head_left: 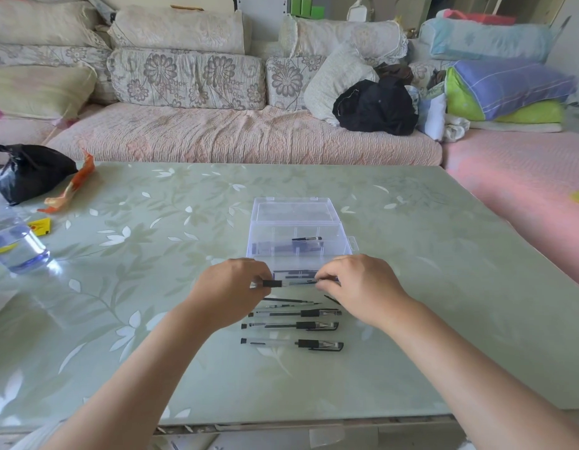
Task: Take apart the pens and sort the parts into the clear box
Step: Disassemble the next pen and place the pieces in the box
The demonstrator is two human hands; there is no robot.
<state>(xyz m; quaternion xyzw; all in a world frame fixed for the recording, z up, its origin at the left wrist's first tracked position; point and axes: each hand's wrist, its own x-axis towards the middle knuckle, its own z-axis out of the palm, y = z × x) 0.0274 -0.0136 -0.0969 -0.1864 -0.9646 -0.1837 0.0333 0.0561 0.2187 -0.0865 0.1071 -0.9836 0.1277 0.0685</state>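
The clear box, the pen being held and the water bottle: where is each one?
clear box (263, 237), head view, a bare part of its left side.
held pen (294, 282), head view, the exposed middle of its barrel.
water bottle (17, 246), head view, the middle of its clear body.

No readable text, label or number anywhere

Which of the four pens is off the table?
The pen nearest the clear box, pinched at both ends by the left hand and right hand; the other three pens lie on the table.
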